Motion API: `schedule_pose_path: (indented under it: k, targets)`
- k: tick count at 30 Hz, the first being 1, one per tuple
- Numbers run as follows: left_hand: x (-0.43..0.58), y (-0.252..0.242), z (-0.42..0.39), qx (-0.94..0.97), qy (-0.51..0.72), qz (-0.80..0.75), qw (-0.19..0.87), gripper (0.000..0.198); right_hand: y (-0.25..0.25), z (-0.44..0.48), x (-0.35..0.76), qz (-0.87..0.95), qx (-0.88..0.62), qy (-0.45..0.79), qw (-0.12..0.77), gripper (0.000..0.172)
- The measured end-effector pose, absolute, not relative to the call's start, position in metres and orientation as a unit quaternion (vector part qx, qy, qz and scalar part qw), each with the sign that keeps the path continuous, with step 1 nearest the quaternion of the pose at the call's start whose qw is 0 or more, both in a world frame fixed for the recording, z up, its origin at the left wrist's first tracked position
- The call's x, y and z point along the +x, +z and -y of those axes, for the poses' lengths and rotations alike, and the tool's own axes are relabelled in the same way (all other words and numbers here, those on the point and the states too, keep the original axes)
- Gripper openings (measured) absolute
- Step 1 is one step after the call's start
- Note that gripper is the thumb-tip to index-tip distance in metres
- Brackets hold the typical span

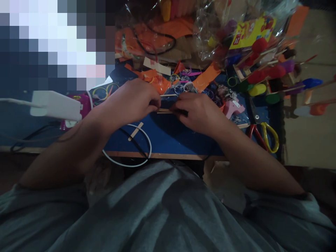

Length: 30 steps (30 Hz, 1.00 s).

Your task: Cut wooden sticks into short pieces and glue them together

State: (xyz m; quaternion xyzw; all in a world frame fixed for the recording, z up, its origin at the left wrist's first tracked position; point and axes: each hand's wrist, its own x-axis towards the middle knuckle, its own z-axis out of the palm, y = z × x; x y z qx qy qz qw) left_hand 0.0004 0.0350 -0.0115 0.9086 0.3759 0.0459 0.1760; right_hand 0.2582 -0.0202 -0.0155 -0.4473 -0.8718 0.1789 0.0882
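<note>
Thin wooden craft sticks (165, 111) span the gap between my two hands, low over the blue table. My left hand (138, 99) has its fingers curled in at their left end. At the right end my right hand (195, 110) pinches them between thumb and fingers. Another pale stick (168, 95) runs just beyond, also between the hands; I cannot tell whether it is joined to the others. Both hands' fingertips are partly hidden. A loose craft stick (135, 131) lies on the table below my left hand.
Scissors (262, 134) with red and yellow handles lie right. Clay-tipped sticks (270, 75) and a yellow packet (253, 31) are behind them. Orange paper (207, 77) and rubber bands (181, 87) lie beyond my hands. A white charger (56, 105) and a white cable (151, 143) are left.
</note>
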Motion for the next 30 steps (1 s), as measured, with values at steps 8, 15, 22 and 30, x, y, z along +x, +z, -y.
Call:
schedule_pose_path:
  k: [8, 15, 22, 30]
  targets:
    - [0.005, 0.014, -0.03, 0.897, -0.031, -0.407, 0.167, 0.021, -0.022, 0.022, 0.259, 0.872, -0.448, 0.16, 0.113, 0.032]
    - [0.007, 0.021, -0.023, 0.892, -0.069, -0.417, 0.161, 0.028, -0.028, 0.022, 0.261, 0.875, -0.433, 0.157, 0.149, 0.032]
    - [0.008, 0.015, -0.025, 0.891, -0.051, -0.419, 0.164, 0.03, -0.028, 0.023, 0.263, 0.875, -0.432, 0.151, 0.154, 0.032]
    - [0.014, 0.018, -0.024, 0.886, -0.081, -0.432, 0.148, 0.032, -0.029, 0.023, 0.263, 0.882, -0.419, 0.154, 0.153, 0.035]
